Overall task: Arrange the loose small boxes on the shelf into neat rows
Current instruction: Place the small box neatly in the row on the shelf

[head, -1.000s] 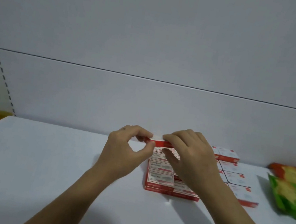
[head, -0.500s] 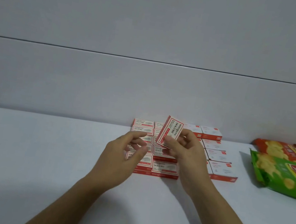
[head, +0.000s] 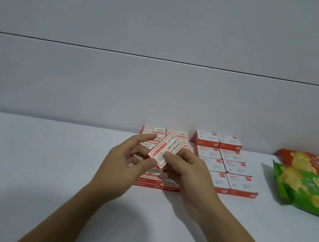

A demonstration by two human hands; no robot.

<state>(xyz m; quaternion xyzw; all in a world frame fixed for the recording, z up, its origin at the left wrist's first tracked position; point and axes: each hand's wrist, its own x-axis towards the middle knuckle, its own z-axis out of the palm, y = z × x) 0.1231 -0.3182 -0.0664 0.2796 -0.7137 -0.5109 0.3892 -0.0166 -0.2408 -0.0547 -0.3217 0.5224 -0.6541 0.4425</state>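
Note:
A small red and white staple box point(head: 165, 152) is held tilted above the shelf, printed face toward me. My right hand point(head: 187, 179) pinches its lower right edge with thumb and fingers. My left hand point(head: 125, 165) touches its left side with the fingertips. Beneath both hands lies a two-column block of the same staple boxes point(head: 154, 130), partly hidden by them. To the right stands a second block of taller white-topped red boxes point(head: 226, 166) in two neat columns.
The white shelf point(head: 45, 155) runs back to a plain grey wall. Green and red snack bags point(head: 308, 184) lie at the far right, close to the white-topped boxes. Bare shelf surface extends to the left and in front.
The box was lifted off the back of the block and tipped up to face me. It now sits lower and more tilted, with my left fingers on it. The view shifted left.

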